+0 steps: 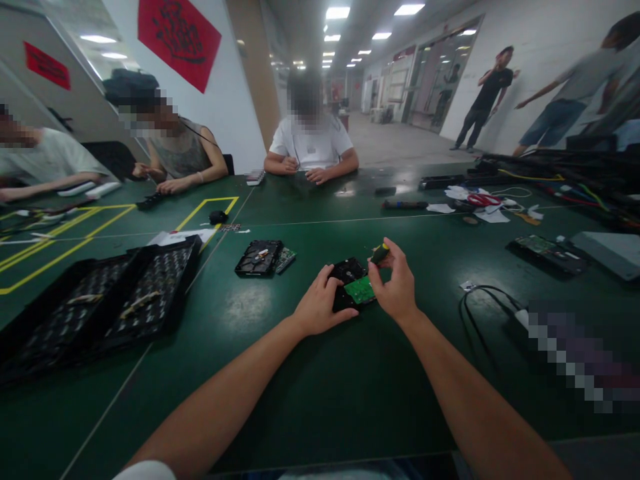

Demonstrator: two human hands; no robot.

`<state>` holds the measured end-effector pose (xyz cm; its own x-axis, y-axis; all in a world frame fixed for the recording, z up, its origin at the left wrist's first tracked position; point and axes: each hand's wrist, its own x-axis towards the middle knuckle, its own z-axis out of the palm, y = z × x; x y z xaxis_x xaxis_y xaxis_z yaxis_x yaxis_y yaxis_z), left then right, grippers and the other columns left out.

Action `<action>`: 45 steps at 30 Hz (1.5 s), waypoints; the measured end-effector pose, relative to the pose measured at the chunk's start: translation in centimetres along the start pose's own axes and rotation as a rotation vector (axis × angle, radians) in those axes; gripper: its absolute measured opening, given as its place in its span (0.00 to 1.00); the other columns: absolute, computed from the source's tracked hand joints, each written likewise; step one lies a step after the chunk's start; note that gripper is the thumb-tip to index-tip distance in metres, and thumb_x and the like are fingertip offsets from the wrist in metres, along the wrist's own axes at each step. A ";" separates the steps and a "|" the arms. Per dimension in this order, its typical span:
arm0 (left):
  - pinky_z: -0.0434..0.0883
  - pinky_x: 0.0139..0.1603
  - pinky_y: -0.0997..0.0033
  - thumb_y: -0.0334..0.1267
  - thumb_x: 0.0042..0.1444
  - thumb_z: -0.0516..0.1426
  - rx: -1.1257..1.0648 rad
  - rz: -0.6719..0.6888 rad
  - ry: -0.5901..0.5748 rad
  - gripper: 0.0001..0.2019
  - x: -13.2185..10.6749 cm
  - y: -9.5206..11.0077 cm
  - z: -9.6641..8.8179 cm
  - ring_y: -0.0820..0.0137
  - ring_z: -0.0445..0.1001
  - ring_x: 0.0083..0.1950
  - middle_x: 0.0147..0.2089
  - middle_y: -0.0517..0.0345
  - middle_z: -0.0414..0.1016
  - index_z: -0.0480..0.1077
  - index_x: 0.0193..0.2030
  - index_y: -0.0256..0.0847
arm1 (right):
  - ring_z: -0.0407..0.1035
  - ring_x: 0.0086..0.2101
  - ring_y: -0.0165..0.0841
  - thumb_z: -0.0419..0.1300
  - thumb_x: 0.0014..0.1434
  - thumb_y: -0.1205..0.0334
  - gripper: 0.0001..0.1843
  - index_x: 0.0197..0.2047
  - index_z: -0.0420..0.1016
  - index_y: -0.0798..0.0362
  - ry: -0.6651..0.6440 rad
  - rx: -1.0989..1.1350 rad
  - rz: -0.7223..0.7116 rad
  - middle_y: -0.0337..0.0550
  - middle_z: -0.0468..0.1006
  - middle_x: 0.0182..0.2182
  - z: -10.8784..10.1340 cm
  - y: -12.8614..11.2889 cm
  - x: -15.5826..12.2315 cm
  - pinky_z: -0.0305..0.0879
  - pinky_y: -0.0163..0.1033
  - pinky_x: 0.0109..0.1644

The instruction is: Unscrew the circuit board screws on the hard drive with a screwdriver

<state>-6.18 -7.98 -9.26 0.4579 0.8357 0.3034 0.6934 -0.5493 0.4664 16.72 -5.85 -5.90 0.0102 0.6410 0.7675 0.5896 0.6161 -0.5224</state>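
In front of me on the green table lies a black hard drive (350,269) with a green circuit board (359,291) on its upper face. My left hand (320,303) grips the drive's left side, thumb along the near edge and fingers over the far part. Above its right end, my right hand (395,280) holds a screwdriver (380,253) with a green and yellow handle between thumb and fingers. The screwdriver's tip is too small to make out. Left of my hands sits another hard drive (259,258), with a loose circuit board (285,260) against it.
Black trays (173,283) stand at the left. Toward the right are a drive with its board up (547,255), a grey box (607,253) and a black cable (480,293). Another screwdriver (405,205) lies farther back. Several people sit across the table (300,400).
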 end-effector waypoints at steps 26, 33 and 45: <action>0.59 0.77 0.36 0.64 0.57 0.66 0.026 0.046 0.038 0.38 -0.1 -0.3 0.4 0.40 0.48 0.82 0.79 0.32 0.51 0.64 0.64 0.40 | 0.78 0.41 0.41 0.60 0.70 0.59 0.34 0.76 0.57 0.44 -0.014 -0.012 -0.021 0.53 0.75 0.55 -0.3 -0.5 0.0 0.82 0.54 0.48; 0.59 0.77 0.37 0.65 0.57 0.65 0.032 0.032 0.022 0.39 -0.1 -0.4 0.3 0.41 0.48 0.82 0.79 0.32 0.50 0.64 0.64 0.40 | 0.78 0.42 0.42 0.64 0.68 0.54 0.37 0.76 0.57 0.44 -0.017 -0.001 -0.007 0.53 0.74 0.54 -0.1 -0.2 0.1 0.83 0.54 0.47; 0.55 0.78 0.36 0.66 0.54 0.67 0.016 -0.009 0.013 0.40 0.0 -0.3 0.4 0.40 0.41 0.83 0.82 0.36 0.44 0.66 0.64 0.42 | 0.79 0.45 0.42 0.63 0.69 0.58 0.35 0.76 0.58 0.42 -0.032 0.008 -0.034 0.51 0.76 0.56 -0.3 -0.2 0.1 0.82 0.54 0.50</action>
<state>-6.21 -7.82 -9.76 0.4444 0.8402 0.3107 0.7059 -0.5420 0.4560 16.85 -5.99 -5.60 -0.0352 0.6339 0.7726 0.5829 0.6410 -0.4993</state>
